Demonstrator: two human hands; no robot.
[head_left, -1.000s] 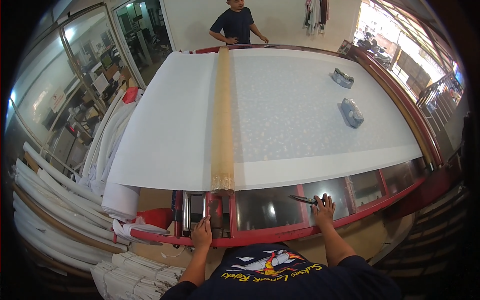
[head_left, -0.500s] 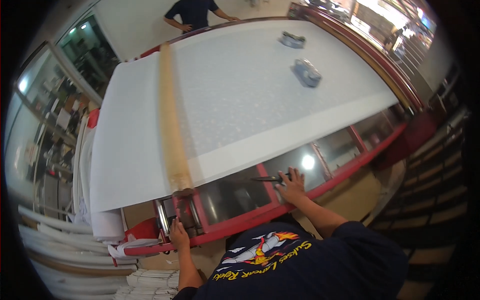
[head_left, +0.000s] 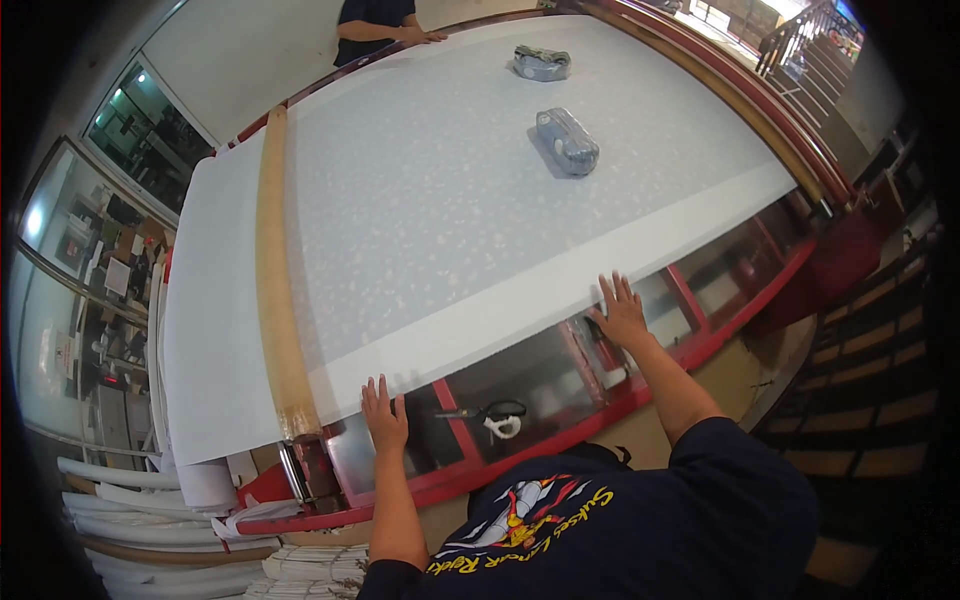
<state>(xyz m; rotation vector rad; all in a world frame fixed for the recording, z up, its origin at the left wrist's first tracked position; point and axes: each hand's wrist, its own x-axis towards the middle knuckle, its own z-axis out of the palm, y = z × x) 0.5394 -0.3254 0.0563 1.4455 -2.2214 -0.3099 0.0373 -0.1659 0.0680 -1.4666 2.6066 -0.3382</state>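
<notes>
A wide pale sheet (head_left: pixel 440 230) with a faint speckled pattern and a plain white border covers the red-framed table. My left hand (head_left: pixel 385 415) lies at the sheet's near edge, fingers spread, just right of the tan roller (head_left: pixel 275 270). Farther right along the same edge, my right hand (head_left: pixel 622 312) is also open, its fingers touching or just over the border. Neither hand holds anything. Between them, on the dark panel below the sheet's edge, rests a pair of scissors (head_left: pixel 490 413) with black handles and a white wrapping on one loop.
Two plastic-wrapped grey bundles (head_left: pixel 568 142) sit on the sheet. At the far edge a person's hand (head_left: pixel 420 36) touches the table. A red rail (head_left: pixel 430 485) runs along the near side. Long wrapped rolls (head_left: pixel 130 500) are stacked at left; slatted dark racks (head_left: pixel 875 390) stand at right.
My right hand has let go of the scissors and moved up and right to the sheet's edge. My left hand has risen from the frame beside the roller's end to the border.
</notes>
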